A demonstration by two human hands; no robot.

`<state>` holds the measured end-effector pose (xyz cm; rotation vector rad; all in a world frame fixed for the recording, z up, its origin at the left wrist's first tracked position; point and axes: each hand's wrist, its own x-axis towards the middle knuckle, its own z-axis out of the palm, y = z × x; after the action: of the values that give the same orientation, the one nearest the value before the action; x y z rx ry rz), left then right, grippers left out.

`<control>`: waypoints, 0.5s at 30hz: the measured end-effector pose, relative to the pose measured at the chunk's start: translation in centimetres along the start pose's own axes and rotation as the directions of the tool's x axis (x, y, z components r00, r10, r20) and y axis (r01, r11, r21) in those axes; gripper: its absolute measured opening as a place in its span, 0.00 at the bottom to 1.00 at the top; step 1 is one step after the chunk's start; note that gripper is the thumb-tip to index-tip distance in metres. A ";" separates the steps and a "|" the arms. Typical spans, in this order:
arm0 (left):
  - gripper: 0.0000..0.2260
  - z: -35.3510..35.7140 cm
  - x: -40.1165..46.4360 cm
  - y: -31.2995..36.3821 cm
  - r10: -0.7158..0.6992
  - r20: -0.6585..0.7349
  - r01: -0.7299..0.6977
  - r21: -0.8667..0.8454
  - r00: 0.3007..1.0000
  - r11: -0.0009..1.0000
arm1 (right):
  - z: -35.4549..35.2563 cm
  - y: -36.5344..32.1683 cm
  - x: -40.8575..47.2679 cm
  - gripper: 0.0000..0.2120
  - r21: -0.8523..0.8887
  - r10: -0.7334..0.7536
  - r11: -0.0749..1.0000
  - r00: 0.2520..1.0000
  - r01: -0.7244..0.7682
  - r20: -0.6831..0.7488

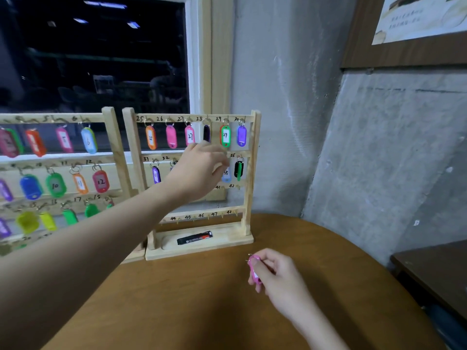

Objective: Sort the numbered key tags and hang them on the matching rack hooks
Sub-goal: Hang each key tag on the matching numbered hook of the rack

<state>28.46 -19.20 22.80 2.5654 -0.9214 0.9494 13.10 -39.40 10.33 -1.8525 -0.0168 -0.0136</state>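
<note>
At the worktop's far edge, the left hand (202, 170) pinches a blue tag (226, 174) at the rack (252, 173); the right hand (275, 274) grips a pink tag (253, 267), apparently next.

Pink key tag (253, 268) (number unreadable), seemingly tilted, before wooden rack (249, 173).

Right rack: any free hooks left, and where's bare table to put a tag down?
On the right rack, the bottom hooks 44–48 and hooks 41–42 hang bare. Its top row is full, and the left hand crowds the second row. Bare table lies between the rack base and the right hand, which holds a pink tag.
</note>
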 end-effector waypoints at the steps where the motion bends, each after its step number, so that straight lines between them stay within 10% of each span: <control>1: 0.05 -0.3 -0.7 -0.4 0.020 -0.007 -0.020 0.006 1.000 1.000 | 0.5 -0.5 0.2 0.09 0.003 -0.009 1.000 1.000 0.009 0.006; 15: 0.06 -6.9 -19.1 -4.7 -0.251 0.195 0.269 -0.071 0.948 0.960 | 10.8 -6.9 6.0 0.08 0.017 -0.133 0.991 0.991 0.133 0.030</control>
<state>16.86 -3.61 15.39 2.6382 -0.6307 0.5871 18.97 -27.07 14.03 -1.8337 -0.1612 -0.0776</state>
